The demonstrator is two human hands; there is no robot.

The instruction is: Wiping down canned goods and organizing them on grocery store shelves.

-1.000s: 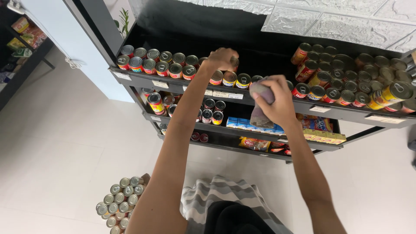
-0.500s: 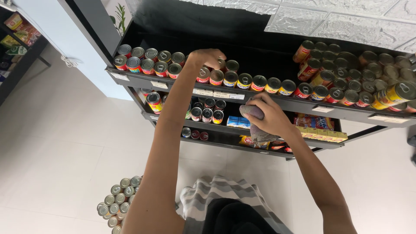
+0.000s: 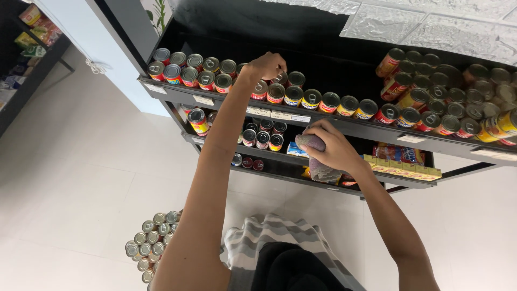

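Top shelf (image 3: 177, 92): a row of cans (image 3: 301, 98) with red and yellow labels. Left hand (image 3: 266, 66) raised to that row, fingers curled around a can (image 3: 279, 78) standing among the others. Right hand (image 3: 333, 146) lower, in front of the middle shelf (image 3: 280, 157), closed on a grey cloth (image 3: 321, 170) that hangs below the palm. Floor (image 3: 70, 178): a cluster of cans (image 3: 152, 240) beside the person's left arm.

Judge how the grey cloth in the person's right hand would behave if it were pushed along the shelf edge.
The grey cloth hangs crumpled below the right hand, so it is probably floppy and light. It would likely bunch or drag rather than roll. Being soft, it seems unlikely to break.
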